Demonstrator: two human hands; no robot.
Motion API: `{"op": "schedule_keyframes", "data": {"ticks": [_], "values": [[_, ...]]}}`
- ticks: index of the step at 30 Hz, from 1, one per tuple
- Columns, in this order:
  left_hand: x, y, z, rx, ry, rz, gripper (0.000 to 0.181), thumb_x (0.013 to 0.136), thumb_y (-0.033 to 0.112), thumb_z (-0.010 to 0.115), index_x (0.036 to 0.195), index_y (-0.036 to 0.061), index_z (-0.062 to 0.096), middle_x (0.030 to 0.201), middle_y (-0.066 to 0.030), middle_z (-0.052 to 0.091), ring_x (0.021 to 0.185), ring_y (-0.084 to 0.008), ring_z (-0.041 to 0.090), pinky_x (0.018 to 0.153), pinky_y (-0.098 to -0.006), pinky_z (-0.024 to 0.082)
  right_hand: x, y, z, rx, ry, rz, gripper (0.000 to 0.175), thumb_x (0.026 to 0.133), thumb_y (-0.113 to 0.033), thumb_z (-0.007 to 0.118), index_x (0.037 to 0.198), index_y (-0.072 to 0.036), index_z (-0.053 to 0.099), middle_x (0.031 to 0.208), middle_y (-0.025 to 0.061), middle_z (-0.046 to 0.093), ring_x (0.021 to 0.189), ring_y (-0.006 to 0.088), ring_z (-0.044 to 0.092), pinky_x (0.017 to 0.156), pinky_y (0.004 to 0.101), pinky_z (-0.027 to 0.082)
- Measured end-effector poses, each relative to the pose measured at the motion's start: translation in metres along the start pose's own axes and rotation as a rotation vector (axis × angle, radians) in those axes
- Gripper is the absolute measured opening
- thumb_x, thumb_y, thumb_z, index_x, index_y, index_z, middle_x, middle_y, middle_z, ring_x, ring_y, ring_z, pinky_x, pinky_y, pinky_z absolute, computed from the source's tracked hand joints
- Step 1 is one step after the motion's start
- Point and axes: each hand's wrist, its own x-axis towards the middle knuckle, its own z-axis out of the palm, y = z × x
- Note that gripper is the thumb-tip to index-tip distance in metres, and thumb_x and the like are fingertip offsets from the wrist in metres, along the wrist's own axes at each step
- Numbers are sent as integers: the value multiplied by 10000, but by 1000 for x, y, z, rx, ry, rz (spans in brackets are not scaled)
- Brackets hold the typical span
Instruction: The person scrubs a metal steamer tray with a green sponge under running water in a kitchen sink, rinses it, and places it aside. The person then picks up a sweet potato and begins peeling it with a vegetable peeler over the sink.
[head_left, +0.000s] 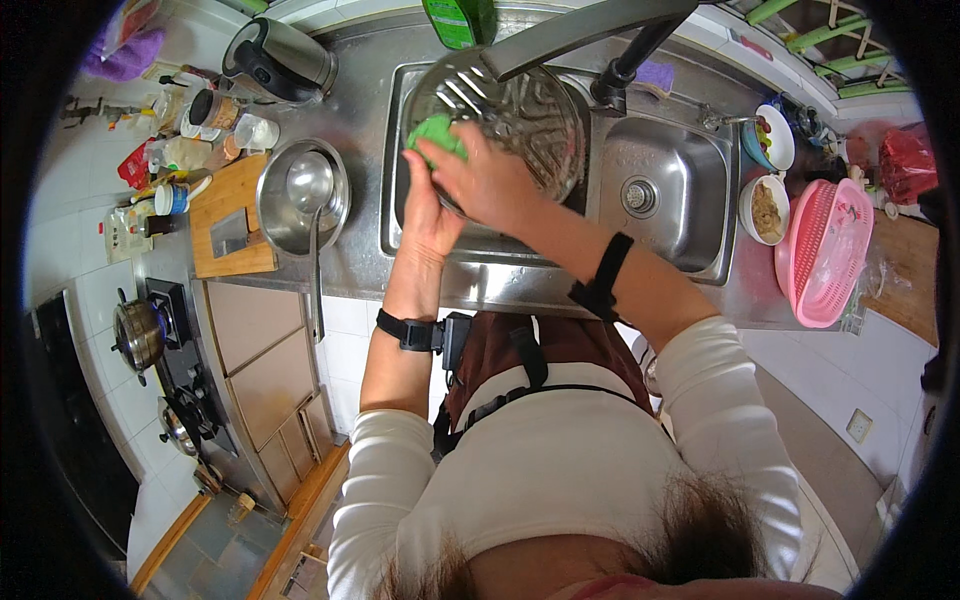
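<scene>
A round, clear lid or dish, likely glass (525, 112), lies tilted over the left basin of a steel double sink (390, 240). My right hand (487, 176) reaches across from the right and presses a green scrubbing cloth or sponge (437, 139) at the round piece's left part. My left hand (429, 199) is at its lower left rim, thumb up beside the green cloth; its fingers are mostly hidden, so its hold on the rim cannot be made out. The black faucet (585, 37) arches over the far side of the round piece.
Left of the sink stand a steel bowl with a ladle (304, 244), a wooden cutting board (202, 247) with a cleaver, and an electric kettle (281, 64). The right basin (675, 202) adjoins. Farther right are bowls of food (765, 210) and pink plastic baskets (825, 255).
</scene>
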Motion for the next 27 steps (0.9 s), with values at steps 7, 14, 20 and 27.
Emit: {"op": "schedule_keyframes", "data": {"ticks": [7, 14, 20, 27], "values": [[-3, 23, -22, -135, -52, 154, 691, 969, 625, 424, 1413, 100, 488, 1377, -89, 573, 1255, -280, 544, 1095, -455, 414, -43, 36, -20, -178, -158, 103, 399, 868, -251, 681, 1258, -303, 616, 1175, 106, 531, 989, 286, 641, 713, 410, 580], [1, 22, -43, -137, -9, 140, 377, 1012, 261, 558, 1314, 37, 551, 1245, -113, 655, 1106, -264, 645, 985, -436, 519, -19, 102, -25, 137, 358, 453, 328, 1004, -254, 572, 1308, -135, 593, 1070, 74, 576, 914, 216, 579, 876, 289, 442], [-4, 26, -40, -41, 35, 275, 323, 961, 74, 626, 1269, 5, 557, 1178, -133, 675, 1042, -257, 677, 913, -429, 569, -14, 103, -51, 1254, 280, 1038, 422, 962, -314, 642, 1348, -170, 547, 1126, -16, 607, 999, 113, 587, 810, 309, 501], [-5, 25, -15, 301, 230, 510, 248, 915, -1, 666, 1151, 15, 595, 1074, -107, 688, 921, -193, 667, 833, -343, 544, -28, 91, -70, 1233, 151, 1098, 674, 776, -215, 842, 1373, -197, 530, 1114, -18, 634, 1000, 143, 593, 800, 373, 457]]}}
